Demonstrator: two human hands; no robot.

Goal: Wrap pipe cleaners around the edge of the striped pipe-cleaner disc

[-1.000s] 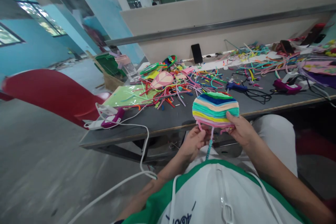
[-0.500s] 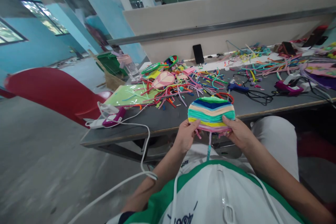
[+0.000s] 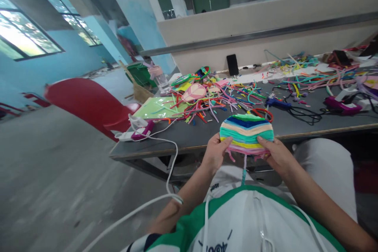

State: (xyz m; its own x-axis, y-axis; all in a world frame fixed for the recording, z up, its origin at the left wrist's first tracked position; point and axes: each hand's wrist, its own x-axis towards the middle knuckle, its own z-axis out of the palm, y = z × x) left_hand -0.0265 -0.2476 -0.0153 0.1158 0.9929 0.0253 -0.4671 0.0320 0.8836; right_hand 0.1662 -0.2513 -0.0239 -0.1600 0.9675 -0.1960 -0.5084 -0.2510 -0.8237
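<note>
Clearly, the partition is biggest, running across well beyond the grip, and the table stretches before it. Off to the left of the grip stands the red chair, with the green bin farther off. A green sheet lies on the table, left of and beyond the grip. Between the two hands — before the body, by the table's near edge — is the striped piece, pink ends dangling at its lower side. The left hand grips its left end, thumb on top; the right hand grips the opposite end likewise. Beyond the left hand is the bottle; ahead, by the partition, the phone stands propped. A blue tool lies past the right hand, the red loop just beyond the piece. Smallest are the stems, heaped past the left hand and strewn farther right.
</note>
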